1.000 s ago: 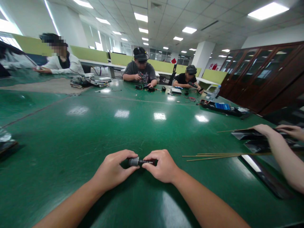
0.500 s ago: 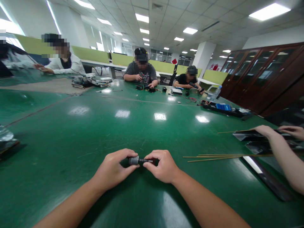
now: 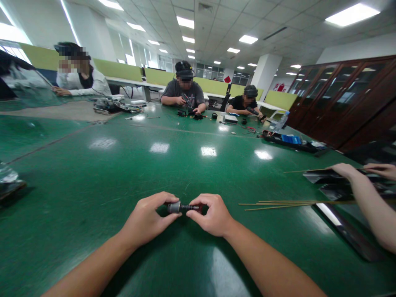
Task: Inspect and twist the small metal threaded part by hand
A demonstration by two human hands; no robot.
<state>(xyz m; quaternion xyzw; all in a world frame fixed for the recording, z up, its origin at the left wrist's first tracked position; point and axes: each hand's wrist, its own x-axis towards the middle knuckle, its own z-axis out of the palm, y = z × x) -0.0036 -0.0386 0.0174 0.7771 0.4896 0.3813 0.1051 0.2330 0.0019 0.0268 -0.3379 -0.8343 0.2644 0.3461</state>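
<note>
Just above the green table (image 3: 123, 173), a small metal part (image 3: 174, 207) with a grey cylindrical body and a dark ribbed shaft lies level between my two hands. My left hand (image 3: 151, 216) pinches the grey cylinder between thumb and fingers. On the other side, my right hand (image 3: 212, 214) pinches the shaft end, where something dark red shows between the fingers. The fingertips hide part of the shaft's end.
Thin brass-coloured rods (image 3: 278, 203) and a dark glossy strip (image 3: 346, 231) lie to the right, beside another person's arm (image 3: 371, 206). A clear-wrapped item (image 3: 9, 177) sits at the left edge. Three people work across the table, near a black tray (image 3: 287, 140).
My hands and the metal part have barely shifted. At the far left, a seated person in white has raised one hand toward the head.
</note>
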